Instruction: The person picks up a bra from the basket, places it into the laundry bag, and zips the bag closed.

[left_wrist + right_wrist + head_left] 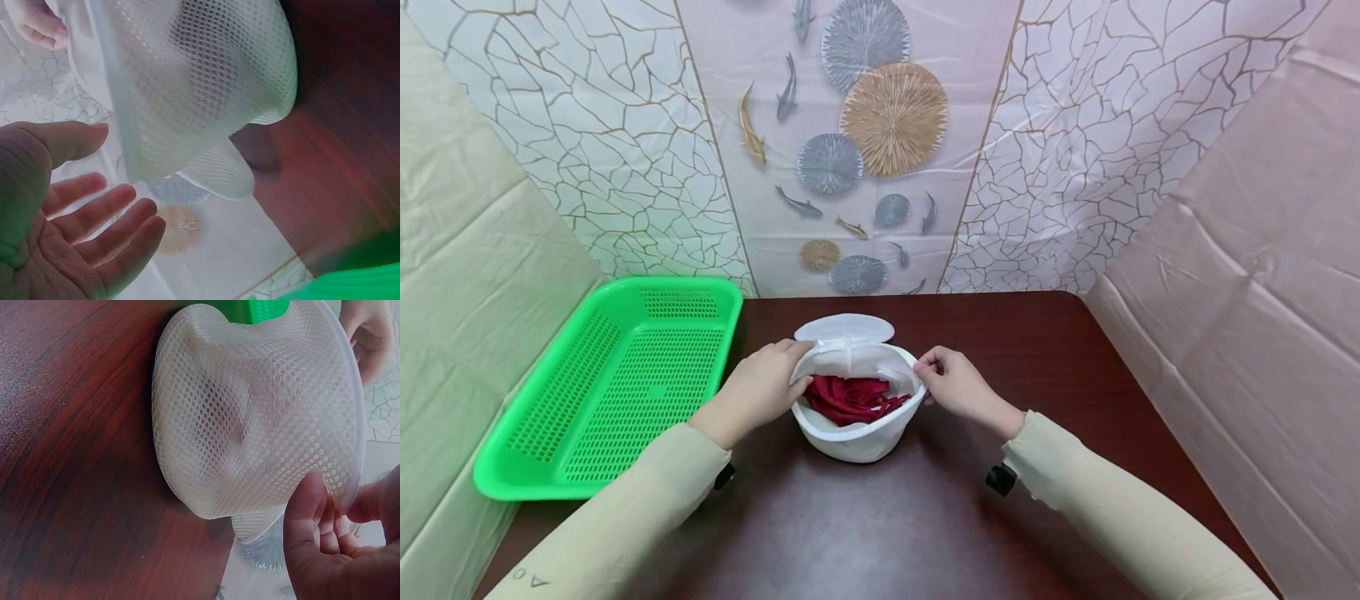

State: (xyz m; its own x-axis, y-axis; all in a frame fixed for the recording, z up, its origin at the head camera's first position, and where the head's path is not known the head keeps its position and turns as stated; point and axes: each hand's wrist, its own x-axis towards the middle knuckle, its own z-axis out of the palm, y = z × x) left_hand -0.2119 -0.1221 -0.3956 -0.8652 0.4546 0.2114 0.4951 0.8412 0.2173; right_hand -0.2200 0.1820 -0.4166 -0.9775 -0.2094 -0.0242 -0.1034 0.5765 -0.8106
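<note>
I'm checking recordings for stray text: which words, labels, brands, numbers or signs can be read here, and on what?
Left sleeve: small marks resembling "O" and a triangle; too small to confirm as letters.
White mesh bag, red cloth, green plastic basket, patterned backdrop: no readable text.

2 hands (760,385) (957,385), 1 mesh bag (853,448), 1 cloth bundle (848,400), 1 basket (651,385), 1 table (865,533)
</note>
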